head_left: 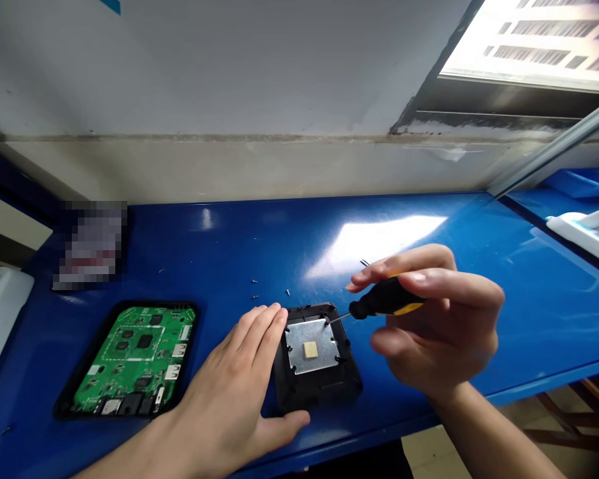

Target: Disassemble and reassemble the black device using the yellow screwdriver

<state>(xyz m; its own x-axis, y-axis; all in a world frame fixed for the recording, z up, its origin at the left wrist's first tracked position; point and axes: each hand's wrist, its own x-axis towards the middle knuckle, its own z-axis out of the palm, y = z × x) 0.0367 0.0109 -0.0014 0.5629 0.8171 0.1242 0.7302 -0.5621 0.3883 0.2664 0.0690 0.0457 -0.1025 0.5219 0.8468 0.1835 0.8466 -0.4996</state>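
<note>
My right hand (442, 326) grips a black and yellow screwdriver (392, 297) between thumb and fingers. The screwdriver's thin tip meets the upper right corner of a silver metal plate (299, 330). That plate, with a small cream-coloured square pad (310, 349) on it, sits inside a black plastic cover (319, 394). Along the cover's left edge lies my left hand (239, 372), its fingers stretched out and its thumb spread near the front edge. Left of that hand, a green circuit board (130, 352) rests in a black casing (192, 316).
Several small screws (288, 292) lie on the blue table (219, 246) beyond the cover. A pixelated packet (92, 243) is at the back left. White objects stand at the left (4, 319) and right (589, 229) edges. A wall (259, 166) closes off the back.
</note>
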